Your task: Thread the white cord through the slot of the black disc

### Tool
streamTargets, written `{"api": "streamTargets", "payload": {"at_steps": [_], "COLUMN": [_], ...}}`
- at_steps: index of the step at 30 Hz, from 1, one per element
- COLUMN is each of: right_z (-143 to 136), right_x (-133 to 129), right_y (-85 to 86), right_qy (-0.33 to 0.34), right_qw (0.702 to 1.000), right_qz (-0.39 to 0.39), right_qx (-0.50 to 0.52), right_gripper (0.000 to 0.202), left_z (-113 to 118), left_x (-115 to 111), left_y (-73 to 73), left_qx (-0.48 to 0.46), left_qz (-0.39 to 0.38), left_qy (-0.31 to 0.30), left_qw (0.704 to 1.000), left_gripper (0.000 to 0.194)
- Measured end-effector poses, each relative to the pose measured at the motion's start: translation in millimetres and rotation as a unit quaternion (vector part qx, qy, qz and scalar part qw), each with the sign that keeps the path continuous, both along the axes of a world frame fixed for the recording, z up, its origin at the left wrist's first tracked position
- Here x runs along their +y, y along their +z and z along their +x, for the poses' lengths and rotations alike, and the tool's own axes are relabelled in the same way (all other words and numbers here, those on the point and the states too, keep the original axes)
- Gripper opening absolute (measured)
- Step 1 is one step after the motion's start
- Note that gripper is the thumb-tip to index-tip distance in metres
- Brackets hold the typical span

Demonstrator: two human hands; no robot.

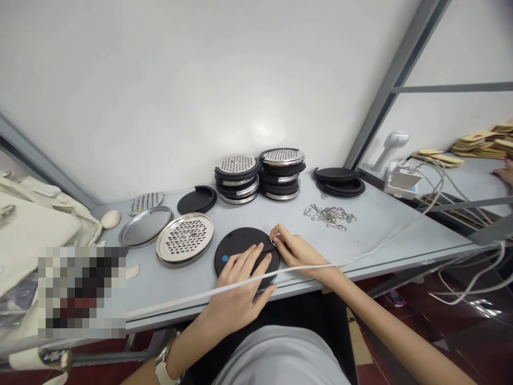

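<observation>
A round black disc with a blue dot (244, 239) lies flat at the table's front edge. My left hand (240, 286) rests on it, fingers spread over its lower part. My right hand (292, 248) pinches a small metal clip (273, 242) at the disc's right edge. Left of the disc is a round metal grater plate (186, 238), with a plain metal disc (146, 227) beside it. Behind stand two stacks of black and metal discs, a left stack (237, 179) and a right stack (281, 174). Loose metal clips (331, 215) lie in a pile to the right.
Black round holders (340, 184) lie at the back right, another (196, 200) at the back left. A white cable (360, 259) crosses in front of both forearms. A pale bag (36, 224) fills the left side. Another person's hand (505, 172) shows at far right.
</observation>
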State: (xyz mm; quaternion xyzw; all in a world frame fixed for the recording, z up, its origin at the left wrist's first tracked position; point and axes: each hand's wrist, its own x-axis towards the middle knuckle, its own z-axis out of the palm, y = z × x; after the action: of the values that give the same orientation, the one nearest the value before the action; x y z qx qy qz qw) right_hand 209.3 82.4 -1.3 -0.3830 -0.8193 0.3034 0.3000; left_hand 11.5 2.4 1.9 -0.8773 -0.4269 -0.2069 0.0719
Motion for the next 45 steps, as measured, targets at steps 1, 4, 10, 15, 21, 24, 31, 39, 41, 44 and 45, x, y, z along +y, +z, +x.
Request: {"api": "streamTargets", "payload": {"at_steps": [1,4,10,15,21,24,31,39,41,44,45], "right_z": [0.0,-0.2,-0.7,-1.4,-1.6,-1.5,-1.2,-1.2,-1.2,-1.0,-0.9], "right_x": [0.2,0.3,-1.4,-2.4,-3.5,-3.6,-2.1,-2.2,-2.1,-2.1,-2.1], "right_y": [-0.1,0.4,3.1,3.9,4.9,5.4,4.4,3.3,3.3,3.7,3.9], "right_qy": [0.0,0.002,0.007,0.006,0.004,0.004,0.005,0.007,0.006,0.005,0.006], "right_qw": [1.0,1.0,1.0,0.999,0.999,0.999,0.999,0.999,0.999,0.999,0.999], "right_qz": [0.001,-0.004,-0.026,-0.04,-0.041,-0.042,-0.039,-0.037,-0.037,-0.036,-0.036], "right_qx": [0.0,0.002,0.012,0.011,0.01,0.012,0.014,0.013,0.011,0.011,0.01], "right_gripper": [0.014,0.012,0.011,0.018,0.021,0.021,0.015,0.015,0.015,0.015,0.015], "left_z": [0.0,0.1,0.2,-0.4,0.2,0.1,0.2,-0.1,0.0,0.2,0.3], "left_x": [-0.1,-0.5,-0.7,-0.2,-0.5,-0.5,0.1,-0.2,-0.3,-0.2,-0.2], "left_y": [-0.1,0.0,1.0,0.2,0.1,0.4,0.0,0.4,0.6,0.7,0.7], "left_qx": [0.0,0.003,0.004,0.006,0.002,0.002,0.003,0.003,0.001,0.0,0.0], "left_qz": [-0.001,-0.003,-0.002,0.0,0.0,0.001,0.001,0.004,0.008,0.006,0.004], "left_qy": [0.0,0.002,0.004,0.002,0.001,0.002,0.003,0.0,0.001,0.002,0.002], "left_qw": [1.0,1.0,1.0,1.0,1.0,1.0,1.0,1.0,1.0,1.0,1.0], "left_gripper": [0.048,0.047,0.047,0.048,0.048,0.048,0.048,0.048,0.048,0.047,0.047]}}
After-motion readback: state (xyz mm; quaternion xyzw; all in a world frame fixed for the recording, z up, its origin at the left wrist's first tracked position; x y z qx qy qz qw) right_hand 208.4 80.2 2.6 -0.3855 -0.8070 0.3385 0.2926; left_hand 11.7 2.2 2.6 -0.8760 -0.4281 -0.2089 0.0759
